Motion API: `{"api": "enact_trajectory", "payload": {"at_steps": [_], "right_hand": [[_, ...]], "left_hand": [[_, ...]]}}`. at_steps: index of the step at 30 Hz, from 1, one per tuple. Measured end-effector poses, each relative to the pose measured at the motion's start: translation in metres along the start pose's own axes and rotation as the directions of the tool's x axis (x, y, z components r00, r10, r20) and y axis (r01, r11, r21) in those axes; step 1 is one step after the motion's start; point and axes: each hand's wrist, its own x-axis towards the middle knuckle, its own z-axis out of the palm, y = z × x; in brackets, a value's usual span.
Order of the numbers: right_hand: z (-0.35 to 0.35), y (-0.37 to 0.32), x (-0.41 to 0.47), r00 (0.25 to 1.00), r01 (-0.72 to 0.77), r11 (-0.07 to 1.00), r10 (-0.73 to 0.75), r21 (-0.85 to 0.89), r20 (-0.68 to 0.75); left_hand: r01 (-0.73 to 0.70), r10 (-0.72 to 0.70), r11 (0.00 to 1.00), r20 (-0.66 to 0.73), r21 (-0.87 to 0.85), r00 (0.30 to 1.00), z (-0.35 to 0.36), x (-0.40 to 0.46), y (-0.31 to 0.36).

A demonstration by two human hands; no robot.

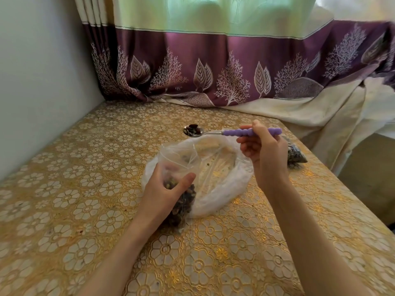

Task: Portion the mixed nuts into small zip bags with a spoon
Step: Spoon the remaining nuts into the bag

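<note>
Two bare hands were seen at work above a tabletop (74, 189) covered in a gold, flower-patterned cloth. A small zip bag (181, 184), clear and already partly filled with mixed nuts (183, 206), was held upright by the left hand (164, 193), whose fingers were curled round the bag's upper part, the thumb pressed against its near side; the bag's bottom was rested on the tabletop. A spoon (213, 132) with a purple ribbed handle was pinched by the right hand (263, 150), the thumb and fingers closed on the handle near its middle. The spoon was held roughly level, its metal bowl pointed left and loaded with a few dark nuts, raised above and just beyond the mouth of the small bag. A large, thin white plastic bag (224, 189) was spread open on the tabletop just behind and to the right of the small one, touching it; little could be made out inside it. A second bag of nuts (296, 155) was lying on the tabletop near the right edge, partly hidden by the right hand. A purple curtain (213, 67) printed with leaves and trees was hung along the back.
</note>
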Motion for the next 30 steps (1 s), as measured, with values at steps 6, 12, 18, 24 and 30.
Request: {"api": "enact_trajectory", "payload": {"at_steps": [6, 12, 18, 24, 30], "right_hand": [[0.004, -0.010, -0.007, 0.981, 0.091, 0.994, -0.079, -0.057, 0.179], [0.003, -0.011, -0.009, 0.938, 0.138, 0.981, -0.084, -0.139, 0.337], [0.000, -0.009, -0.003, 0.979, 0.082, 0.996, -0.087, 0.035, 0.186], [-0.011, 0.009, 0.004, 0.995, -0.090, 0.993, 0.088, -0.072, -0.038], [-0.013, 0.032, 0.007, 0.999, 0.009, 0.869, -0.026, -0.495, -0.027]], "left_hand": [[0.037, -0.037, 0.999, 0.004, -0.007, 0.999, 0.000, 0.000, -0.002], [0.029, -0.030, 0.999, -0.012, -0.045, 0.999, 0.000, 0.000, -0.004], [-0.012, 0.009, 0.999, -0.060, -0.051, 0.998, -0.001, 0.000, -0.003], [-0.041, 0.027, 0.987, -0.094, -0.153, 0.995, -0.008, 0.000, 0.012], [-0.100, 0.038, 0.967, -0.255, -0.235, 0.966, -0.027, 0.007, 0.018]]}}
